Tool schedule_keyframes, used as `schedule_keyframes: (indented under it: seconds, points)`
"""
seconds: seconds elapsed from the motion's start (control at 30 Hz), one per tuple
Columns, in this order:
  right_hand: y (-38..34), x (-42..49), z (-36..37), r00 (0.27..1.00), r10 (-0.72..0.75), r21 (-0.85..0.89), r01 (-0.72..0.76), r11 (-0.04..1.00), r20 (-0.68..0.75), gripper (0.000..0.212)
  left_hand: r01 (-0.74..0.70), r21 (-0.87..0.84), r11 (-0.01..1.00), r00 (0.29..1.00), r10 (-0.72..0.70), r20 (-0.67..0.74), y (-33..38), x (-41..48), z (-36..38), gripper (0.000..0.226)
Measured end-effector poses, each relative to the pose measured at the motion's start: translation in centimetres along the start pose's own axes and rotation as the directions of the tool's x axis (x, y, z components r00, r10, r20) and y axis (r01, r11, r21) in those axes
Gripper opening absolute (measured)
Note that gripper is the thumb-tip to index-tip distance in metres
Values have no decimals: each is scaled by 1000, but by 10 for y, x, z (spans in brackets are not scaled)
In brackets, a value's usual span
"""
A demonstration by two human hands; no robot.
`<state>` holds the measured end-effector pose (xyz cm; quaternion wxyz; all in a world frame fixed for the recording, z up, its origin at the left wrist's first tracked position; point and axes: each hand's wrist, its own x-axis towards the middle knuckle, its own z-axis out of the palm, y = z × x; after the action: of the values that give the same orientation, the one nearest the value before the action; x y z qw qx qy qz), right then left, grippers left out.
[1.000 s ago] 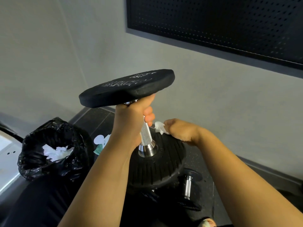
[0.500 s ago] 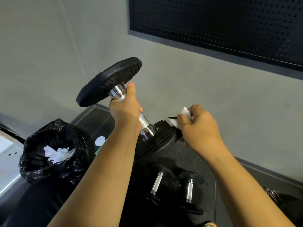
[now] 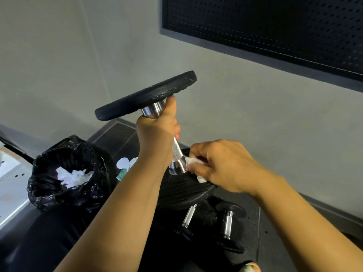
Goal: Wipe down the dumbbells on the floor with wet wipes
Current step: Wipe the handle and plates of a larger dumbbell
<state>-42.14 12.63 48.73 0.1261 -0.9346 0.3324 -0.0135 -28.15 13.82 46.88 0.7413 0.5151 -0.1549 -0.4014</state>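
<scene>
As the left hand grips the dumbbell, the right hand at 4 o'clock pinches the wet wipe, shifted from plate rim to collar; handle likely next.

Black dumbbell stands tilted; crumpled white wipe seemingly touches its lower collar.

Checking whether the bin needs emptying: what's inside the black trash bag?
Crumpled white wipes lie inside the black trash bag. Its rim and the wipes hide the bottom, so anything underneath cannot be seen.
</scene>
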Motion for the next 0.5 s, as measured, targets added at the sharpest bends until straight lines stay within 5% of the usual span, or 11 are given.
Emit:
schedule_keyframes:
  seconds: [0.5]
  points:
    - [38,49,23,978,192,112,-201,973,80,23,8,13,1000,928,-12,373,3,-8,-6,46]
